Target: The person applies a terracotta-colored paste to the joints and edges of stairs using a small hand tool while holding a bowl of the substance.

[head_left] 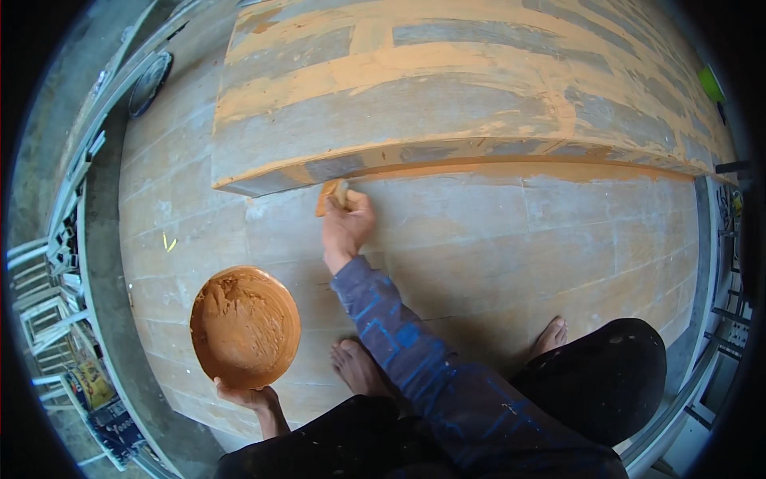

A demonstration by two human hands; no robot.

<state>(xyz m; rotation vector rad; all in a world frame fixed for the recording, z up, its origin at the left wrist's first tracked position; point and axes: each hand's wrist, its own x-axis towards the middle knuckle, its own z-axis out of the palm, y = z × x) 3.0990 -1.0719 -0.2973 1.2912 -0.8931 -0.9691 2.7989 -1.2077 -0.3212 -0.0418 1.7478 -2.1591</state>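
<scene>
Paste (243, 327), thick and orange, coats the inside of the bowl (296, 315) at lower left in the head view. My left hand (254, 397) grips the bowl at its near edge; the underside is hidden, so I can't tell whether it also rests on the floor (479, 239). My right hand (348, 227) is well apart from the left, ahead of me, fingertips pinched on a small scraper (322, 201) just beside the foot of the block (383, 104). My fingers cover part of the scraper, and I can't tell whether its edge touches the floor.

Orange lines the corner (519, 169) where block meets floor, from near the scraper off to the right; the stretch leftward, toward the block's end, looks bare. To do that stretch well, I'd load a little paste, set the scraper into the corner and draw it along in one even pull, at a steady tilt, pressing enough to push paste in. Wiping the surplus back into the bowl should spare the floor a smear. The bowl is best held near and level, clear of my left foot (359, 371) to its right.
</scene>
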